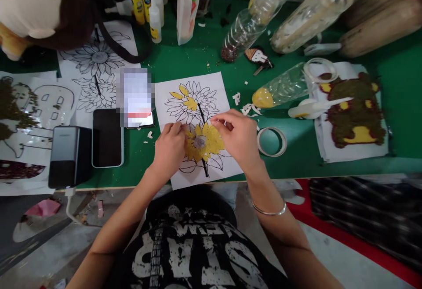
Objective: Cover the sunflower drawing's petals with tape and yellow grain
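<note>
A white sheet [235, 167] with two outlined flowers lies on the green table. The lower flower [199, 142] is covered in yellow with a grey centre; the upper one has a few yellow petals [190, 102]. My left hand [170, 145] rests at the sheet's left edge, fingers curled beside the yellow flower; whatever is under its fingertips is hidden. Above the sheet, at the flower's upper right, my right hand [238, 136] has thumb and index finger pinched around a tiny white bit [216, 121].
Left of the sheet are a phone [107, 137] and a power bank [70, 157]. To the right lie a tape roll [272, 142], a glue bottle [306, 109], a plastic bottle with yellow grains [263, 98] and a bear picture [354, 109]. Glue bottles [155, 25] stand behind.
</note>
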A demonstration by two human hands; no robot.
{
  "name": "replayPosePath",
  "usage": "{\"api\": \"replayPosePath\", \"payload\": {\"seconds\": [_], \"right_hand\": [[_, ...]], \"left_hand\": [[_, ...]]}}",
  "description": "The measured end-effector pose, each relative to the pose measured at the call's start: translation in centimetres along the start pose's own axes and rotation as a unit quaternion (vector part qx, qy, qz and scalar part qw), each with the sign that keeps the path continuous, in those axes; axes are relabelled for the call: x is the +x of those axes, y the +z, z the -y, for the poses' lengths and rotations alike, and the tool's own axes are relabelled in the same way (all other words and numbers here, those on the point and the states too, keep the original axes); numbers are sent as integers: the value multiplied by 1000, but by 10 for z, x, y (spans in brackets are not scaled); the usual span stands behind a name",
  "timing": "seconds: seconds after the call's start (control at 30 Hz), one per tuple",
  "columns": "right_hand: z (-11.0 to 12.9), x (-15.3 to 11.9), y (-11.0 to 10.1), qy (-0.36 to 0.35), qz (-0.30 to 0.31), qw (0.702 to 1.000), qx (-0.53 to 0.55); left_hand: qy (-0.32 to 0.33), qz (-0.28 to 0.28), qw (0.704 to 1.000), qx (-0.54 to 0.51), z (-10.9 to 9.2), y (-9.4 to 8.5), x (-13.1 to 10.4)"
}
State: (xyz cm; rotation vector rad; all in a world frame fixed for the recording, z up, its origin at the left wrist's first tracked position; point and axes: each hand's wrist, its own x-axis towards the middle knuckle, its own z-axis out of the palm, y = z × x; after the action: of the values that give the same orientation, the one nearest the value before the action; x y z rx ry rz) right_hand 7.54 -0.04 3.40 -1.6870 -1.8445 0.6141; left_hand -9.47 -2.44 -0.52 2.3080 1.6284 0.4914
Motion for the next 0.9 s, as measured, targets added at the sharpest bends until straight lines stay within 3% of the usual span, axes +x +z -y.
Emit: {"api": "replayPosePath", "payload": {"seconds": [0.1,0.2,0.3,0.4,0.57,0.67,0.73,0.8,0.83,0.9], "right_hand": [[-5,-21,0,51,6,991,123],[-5,-41,7,127,48,960,243],[-3,-58,16,208,95,896,381],[-2,-68,21,275,115,822,486],[-6,-75,21,346,200,691,603],[-9,-77,19,342,242,657,626],[-10,-78,17,325,261,667,617],[-11,-77,16,295,264,713,579],[-11,-75,15,275,256,750,544],[-10,-70,15,221,206,853,426]], "left_hand": [[-3,-32,999,-33,4,-1,-1],[34,-88,990,-107,-3,-4,-9],[103,-124,961,-224,-18,-4,-21],[106,-140,945,-276,-28,0,-31],[136,-160,947,-242,-22,7,-38],[128,-152,955,-221,-18,6,-38],[122,-142,959,-213,-17,5,-37],[108,-138,962,-208,-16,5,-37],[95,-140,964,-205,-16,5,-37],[60,-145,968,-198,-13,5,-37]]}}
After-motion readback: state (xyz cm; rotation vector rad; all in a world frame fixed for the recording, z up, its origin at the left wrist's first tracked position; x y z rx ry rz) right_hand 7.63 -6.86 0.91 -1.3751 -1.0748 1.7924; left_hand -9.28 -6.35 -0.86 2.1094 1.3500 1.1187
